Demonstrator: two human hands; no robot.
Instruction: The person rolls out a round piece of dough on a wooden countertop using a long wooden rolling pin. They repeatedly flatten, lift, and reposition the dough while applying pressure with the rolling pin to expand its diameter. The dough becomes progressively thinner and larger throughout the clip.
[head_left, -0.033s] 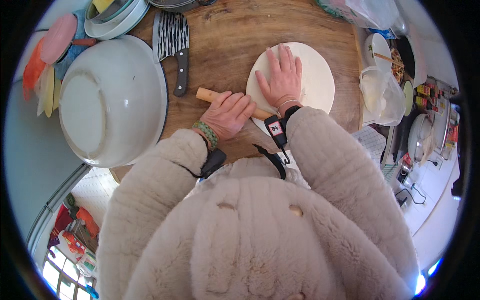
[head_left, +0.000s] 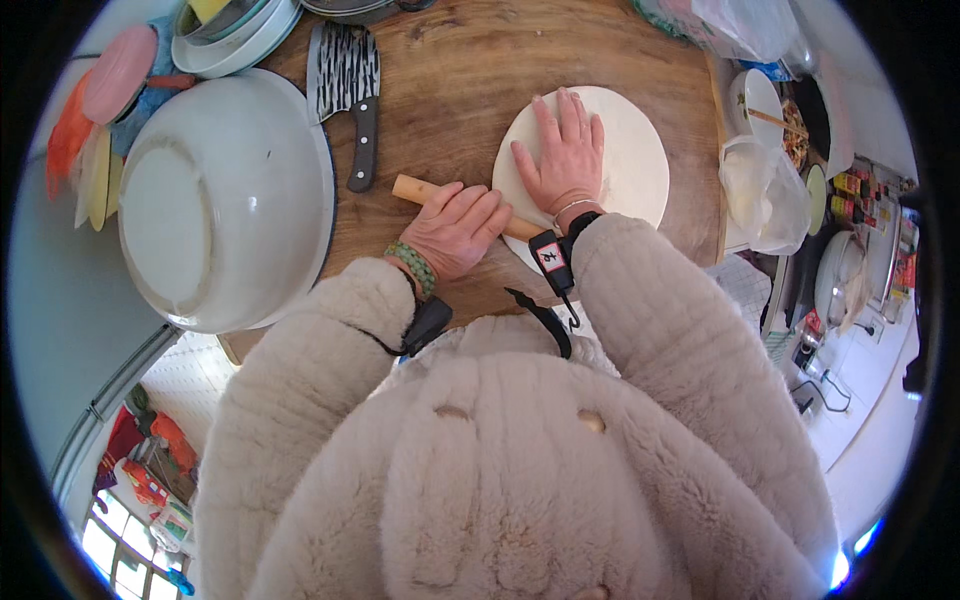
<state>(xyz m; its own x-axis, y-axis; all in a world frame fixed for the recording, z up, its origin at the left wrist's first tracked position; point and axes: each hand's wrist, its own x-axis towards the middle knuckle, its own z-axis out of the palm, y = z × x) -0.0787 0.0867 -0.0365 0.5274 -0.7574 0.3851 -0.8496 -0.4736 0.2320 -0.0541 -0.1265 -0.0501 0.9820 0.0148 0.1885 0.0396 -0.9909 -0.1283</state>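
A round, flat sheet of pale dough point(head_left: 635, 150) lies on the wooden board. My right hand point(head_left: 566, 165) rests palm down on its left half, fingers stretched out. Just left of the dough, my left hand point(head_left: 458, 232) is closed over a wooden rolling pin point(head_left: 414, 189). The pin lies slanted, its left end sticking out past my knuckles. Its other end crosses the dough's near left edge and runs up to my right wrist. A cleaver point(head_left: 344, 85) with a black handle and a black-and-white blade lies beyond my left hand.
A large white basin point(head_left: 245, 190) stands upside down at the left, with stacked bowls point(head_left: 235, 52) behind it. Along the right edge are a bowl point(head_left: 758, 100) with chopsticks, a plastic bag point(head_left: 785, 205) and, at the far corner, more plastic bags point(head_left: 740, 25).
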